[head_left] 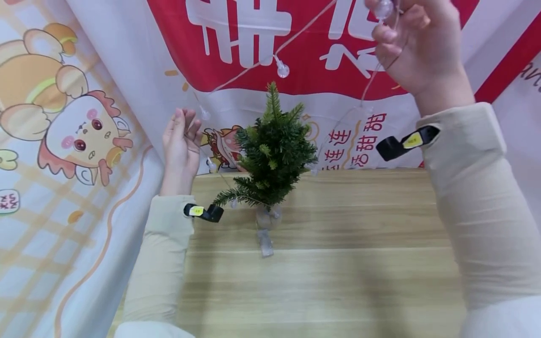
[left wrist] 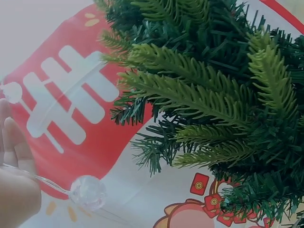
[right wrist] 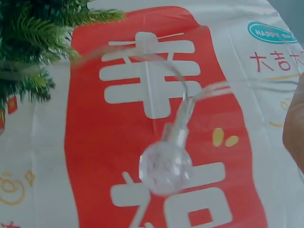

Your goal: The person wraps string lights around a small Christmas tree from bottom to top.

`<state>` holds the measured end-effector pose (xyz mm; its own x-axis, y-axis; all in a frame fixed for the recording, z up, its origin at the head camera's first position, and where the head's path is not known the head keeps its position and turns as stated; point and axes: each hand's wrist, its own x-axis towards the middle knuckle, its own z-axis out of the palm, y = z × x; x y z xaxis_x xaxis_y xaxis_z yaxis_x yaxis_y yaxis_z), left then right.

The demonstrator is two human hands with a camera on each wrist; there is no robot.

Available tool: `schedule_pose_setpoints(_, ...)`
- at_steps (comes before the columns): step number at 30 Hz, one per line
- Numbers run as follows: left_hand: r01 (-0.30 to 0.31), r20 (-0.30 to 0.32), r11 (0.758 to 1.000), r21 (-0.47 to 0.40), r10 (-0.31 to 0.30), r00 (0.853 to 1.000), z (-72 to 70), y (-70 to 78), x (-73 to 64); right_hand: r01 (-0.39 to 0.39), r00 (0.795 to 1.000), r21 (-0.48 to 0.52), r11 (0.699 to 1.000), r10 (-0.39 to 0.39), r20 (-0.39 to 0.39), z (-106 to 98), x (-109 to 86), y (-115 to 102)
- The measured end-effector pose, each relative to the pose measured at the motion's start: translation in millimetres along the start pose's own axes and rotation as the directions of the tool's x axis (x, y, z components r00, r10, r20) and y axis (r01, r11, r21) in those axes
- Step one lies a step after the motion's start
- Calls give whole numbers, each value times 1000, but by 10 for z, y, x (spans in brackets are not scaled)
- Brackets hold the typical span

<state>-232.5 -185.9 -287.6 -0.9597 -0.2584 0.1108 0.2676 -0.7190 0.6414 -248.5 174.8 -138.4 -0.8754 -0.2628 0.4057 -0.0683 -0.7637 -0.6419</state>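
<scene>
A small artificial Christmas tree [head_left: 274, 150] stands on the table, a branch sticking out at its lower left. A string of lights with clear round bulbs [head_left: 282, 69] runs down from the right hand towards the left hand and around the lower tree. The right hand [head_left: 422, 51], raised at the upper right, pinches the string near a bulb [head_left: 383, 9]; its fingertips are partly cut off by the frame. Left of the tree, the left hand [head_left: 182, 145] is held up with loosely bent fingers. In the left wrist view the wire passes across this hand to a bulb [left wrist: 88, 192].
A pale wooden table [head_left: 338, 281] lies below. On it, by the round tree base [head_left: 267, 218], is a small grey tag-like piece [head_left: 265, 242]. A printed red and white cloth [head_left: 262, 42] hangs behind, and another with cartoon animals [head_left: 63, 141] hangs at the left.
</scene>
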Motion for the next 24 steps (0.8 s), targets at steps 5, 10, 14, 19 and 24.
schedule_pose_setpoints(5, 67, -25, 994, -85, -69, 997, -15, 30, 66, -114, 993, -21, 993, 114, -35, -82, 40, 75)
schedule_pose_setpoints(10, -25, 16, 989, 143, 23, 1000, -94, 33, 160, -236, 965, 42, 971, 239, -107, -260, 95, 91)
schedule_pose_setpoints(14, -132, 61, 872, 471, 117, 991, -161, 41, 215, -309, 924, 124, 943, 329, -195, -417, 125, 71)
schedule_pose_setpoints(19, -147, 114, 772, 618, 97, 989, -176, 74, 245, -347, 875, 189, 919, 390, -287, -542, 139, 66)
schedule_pose_setpoints(24, -170, 190, 489, 855, 9, 982, -175, 99, 248, -319, 854, 233, 919, 386, -350, -617, 130, 81)
